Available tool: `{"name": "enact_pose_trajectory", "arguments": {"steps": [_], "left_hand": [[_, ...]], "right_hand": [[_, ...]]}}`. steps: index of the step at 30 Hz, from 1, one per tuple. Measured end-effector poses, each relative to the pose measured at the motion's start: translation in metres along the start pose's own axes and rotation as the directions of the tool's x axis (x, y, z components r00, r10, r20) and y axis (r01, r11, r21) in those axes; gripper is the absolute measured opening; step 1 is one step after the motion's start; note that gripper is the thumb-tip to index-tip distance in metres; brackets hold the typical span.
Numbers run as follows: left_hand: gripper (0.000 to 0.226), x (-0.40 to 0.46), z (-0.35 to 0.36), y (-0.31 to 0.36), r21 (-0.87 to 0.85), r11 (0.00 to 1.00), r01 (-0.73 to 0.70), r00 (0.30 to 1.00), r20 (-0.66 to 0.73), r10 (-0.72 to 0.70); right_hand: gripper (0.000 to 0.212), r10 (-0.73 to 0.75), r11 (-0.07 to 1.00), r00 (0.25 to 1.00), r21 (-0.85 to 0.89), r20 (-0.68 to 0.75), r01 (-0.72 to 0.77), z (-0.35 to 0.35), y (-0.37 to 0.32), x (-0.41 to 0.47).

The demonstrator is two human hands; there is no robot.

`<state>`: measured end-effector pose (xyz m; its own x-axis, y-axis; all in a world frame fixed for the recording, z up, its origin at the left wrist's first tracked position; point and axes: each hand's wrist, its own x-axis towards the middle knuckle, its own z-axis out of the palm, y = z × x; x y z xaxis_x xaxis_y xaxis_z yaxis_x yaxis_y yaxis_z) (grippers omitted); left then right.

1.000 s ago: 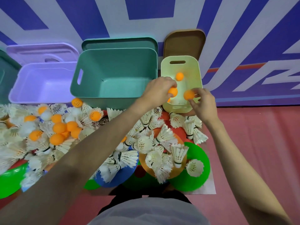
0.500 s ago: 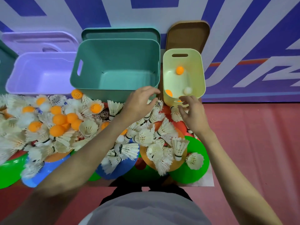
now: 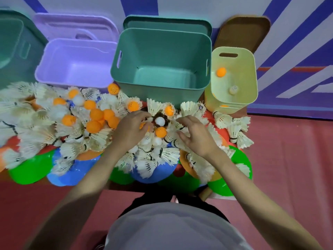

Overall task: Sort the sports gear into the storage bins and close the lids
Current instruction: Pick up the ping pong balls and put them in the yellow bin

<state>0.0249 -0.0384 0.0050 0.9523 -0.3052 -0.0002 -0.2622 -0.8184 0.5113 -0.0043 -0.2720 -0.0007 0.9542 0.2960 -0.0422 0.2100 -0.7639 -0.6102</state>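
Orange and white balls are the step in hand, I'd say: picking them out of the shuttlecock pile [image 3: 155, 159] mid-desk and moving them to the yellow bin [image 3: 232, 98].

Left hand [image 3: 131, 129] is down on the pile, fingertips curled in against a white ball [image 3: 160, 121] and an orange ball [image 3: 160, 131]. Can't tell if it has closed on either.
Right hand [image 3: 194, 134] hovers just beside, fingers spread, holding nothing.

My advice: pinch each ball from above, clear of the feathers. Shuttlecocks snag and drag along. Take one ball per hand, lift straight up, then swing right.

Bigger orange cluster [image 3: 100, 118] sits left of the hands, next batch.

Beyond: yellow bin at far right holds a few balls already. Green bin [image 3: 162, 87] and purple bin [image 3: 59, 78] hold nothing I can see. Lids lean behind the bins, none closed yet.
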Motion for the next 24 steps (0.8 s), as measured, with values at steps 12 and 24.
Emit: {"name": "enact_pose_trajectory", "arguments": {"steps": [12,24], "left_hand": [[0.023,-0.002,-0.014,-0.035,0.060,0.987,-0.151,0.983,0.112,0.144],[0.035,0.017,-0.008,-0.041,0.202,0.960,-0.196,0.934,0.336,0.119]], "right_hand": [[0.046,0.026,0.918,0.964,-0.389,0.266,0.083,0.042,-0.037,0.045],[0.043,0.010,0.984,0.991,-0.177,0.133,0.014,0.041,-0.031,0.043]]}}
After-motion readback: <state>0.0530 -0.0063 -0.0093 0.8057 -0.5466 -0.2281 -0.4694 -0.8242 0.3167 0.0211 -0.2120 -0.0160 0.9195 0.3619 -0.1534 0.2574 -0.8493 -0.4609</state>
